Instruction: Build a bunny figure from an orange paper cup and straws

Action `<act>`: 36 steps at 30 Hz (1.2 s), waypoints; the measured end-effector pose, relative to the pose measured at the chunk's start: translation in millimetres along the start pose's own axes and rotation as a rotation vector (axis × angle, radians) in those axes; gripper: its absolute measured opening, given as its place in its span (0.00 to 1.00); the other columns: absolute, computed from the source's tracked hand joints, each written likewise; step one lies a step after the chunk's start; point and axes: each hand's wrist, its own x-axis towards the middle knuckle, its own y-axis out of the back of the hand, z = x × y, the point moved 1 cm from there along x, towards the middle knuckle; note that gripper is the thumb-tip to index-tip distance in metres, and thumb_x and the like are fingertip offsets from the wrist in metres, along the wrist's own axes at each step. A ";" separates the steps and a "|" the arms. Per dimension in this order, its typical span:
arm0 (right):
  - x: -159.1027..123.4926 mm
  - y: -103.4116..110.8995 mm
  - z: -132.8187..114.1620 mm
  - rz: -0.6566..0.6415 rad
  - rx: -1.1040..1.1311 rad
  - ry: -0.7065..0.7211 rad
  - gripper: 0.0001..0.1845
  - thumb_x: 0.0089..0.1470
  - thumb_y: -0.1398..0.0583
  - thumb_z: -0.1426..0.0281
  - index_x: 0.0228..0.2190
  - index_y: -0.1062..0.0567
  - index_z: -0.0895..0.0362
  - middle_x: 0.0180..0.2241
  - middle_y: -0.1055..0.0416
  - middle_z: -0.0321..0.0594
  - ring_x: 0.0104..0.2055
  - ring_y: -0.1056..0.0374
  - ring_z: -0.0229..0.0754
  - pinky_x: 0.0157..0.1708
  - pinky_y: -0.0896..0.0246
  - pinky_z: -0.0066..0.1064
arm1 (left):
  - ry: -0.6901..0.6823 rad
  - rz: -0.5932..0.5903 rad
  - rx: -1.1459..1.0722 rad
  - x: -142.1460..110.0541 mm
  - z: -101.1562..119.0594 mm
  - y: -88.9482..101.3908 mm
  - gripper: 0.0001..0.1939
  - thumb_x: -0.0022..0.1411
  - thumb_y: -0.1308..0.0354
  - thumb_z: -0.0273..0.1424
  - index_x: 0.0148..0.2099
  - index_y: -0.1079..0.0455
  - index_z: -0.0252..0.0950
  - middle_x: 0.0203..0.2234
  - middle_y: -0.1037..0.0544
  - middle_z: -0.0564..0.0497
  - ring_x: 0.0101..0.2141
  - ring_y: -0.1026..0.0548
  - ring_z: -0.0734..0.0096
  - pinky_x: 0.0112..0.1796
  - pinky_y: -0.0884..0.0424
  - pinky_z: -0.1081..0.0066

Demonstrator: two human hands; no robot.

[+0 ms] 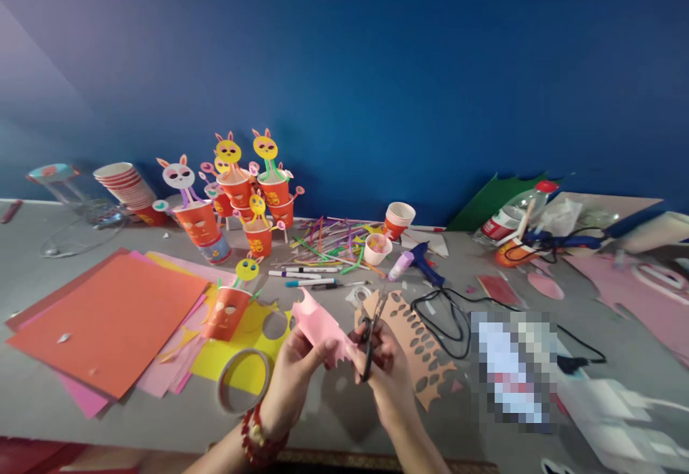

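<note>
A piece of pink paper [321, 321] with ragged, cut-out edges is pinched in my left hand [303, 360], above the front of the table. My right hand [385, 356] is closed on a pair of scissors [369, 341], whose blades point up and away from me. The thumbs and fingers of both hands come close together at the paper's right end. Behind my right hand lies a tan sheet [412, 337] full of oval holes. A roll of tape [243, 380] stands by my left wrist, over a yellow sheet [237, 359].
Stacked coloured paper [118, 316] lies at left, near an orange cup figure [227, 312]. More cup figures [197, 219] stand behind. Pipe cleaners [328, 240], markers [309, 284], a glue stick [401, 266] and a blue glue gun [427, 264] with a black cord [457, 352] lie beyond my hands.
</note>
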 end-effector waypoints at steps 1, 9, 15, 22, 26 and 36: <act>0.2 0.4 1.1 -0.007 -0.011 0.003 0.21 0.40 0.25 0.64 0.33 0.29 0.54 0.27 0.27 0.31 0.17 0.41 0.28 0.14 0.41 0.19 | -0.004 -0.001 0.003 0.2 0.1 -0.2 0.14 0.54 0.28 0.36 0.34 0.27 0.32 0.23 0.23 0.54 0.24 0.31 0.78 0.29 0.32 0.77; -0.9 -2.3 -5.4 -0.004 -0.044 -0.029 0.21 0.40 0.26 0.63 0.30 0.31 0.55 0.22 0.32 0.28 0.16 0.42 0.29 0.11 0.43 0.17 | -0.023 0.042 0.052 -1.8 -1.0 1.0 0.17 0.52 0.27 0.39 0.35 0.25 0.32 0.25 0.21 0.51 0.25 0.29 0.74 0.29 0.31 0.75; -0.3 -1.4 -8.8 0.026 -0.080 0.015 0.20 0.42 0.26 0.63 0.31 0.30 0.55 0.20 0.33 0.27 0.16 0.44 0.28 0.12 0.46 0.17 | 0.061 -0.034 -0.030 -1.5 0.0 1.2 0.19 0.52 0.27 0.40 0.40 0.24 0.32 0.29 0.21 0.50 0.26 0.29 0.75 0.29 0.31 0.76; 0.4 1.7 -11.8 0.044 -0.141 0.014 0.19 0.44 0.28 0.62 0.30 0.31 0.55 0.19 0.35 0.26 0.15 0.46 0.28 0.11 0.50 0.17 | 0.060 -0.118 0.122 -0.6 4.7 0.7 0.16 0.55 0.29 0.40 0.30 0.27 0.31 0.21 0.23 0.52 0.23 0.30 0.76 0.28 0.34 0.76; 0.0 2.5 -10.4 0.051 -0.142 0.012 0.18 0.44 0.28 0.62 0.30 0.30 0.55 0.20 0.35 0.26 0.14 0.48 0.27 0.11 0.51 0.17 | 0.045 -0.110 0.153 -1.4 4.4 0.7 0.18 0.56 0.30 0.42 0.29 0.27 0.32 0.20 0.23 0.52 0.22 0.30 0.76 0.28 0.33 0.76; 0.7 2.4 -9.1 0.080 -0.151 0.014 0.21 0.44 0.28 0.58 0.31 0.31 0.55 0.22 0.33 0.28 0.16 0.45 0.28 0.12 0.48 0.18 | 0.015 -0.094 0.160 0.2 4.2 -0.2 0.17 0.55 0.30 0.42 0.30 0.27 0.33 0.21 0.23 0.52 0.22 0.30 0.75 0.26 0.33 0.75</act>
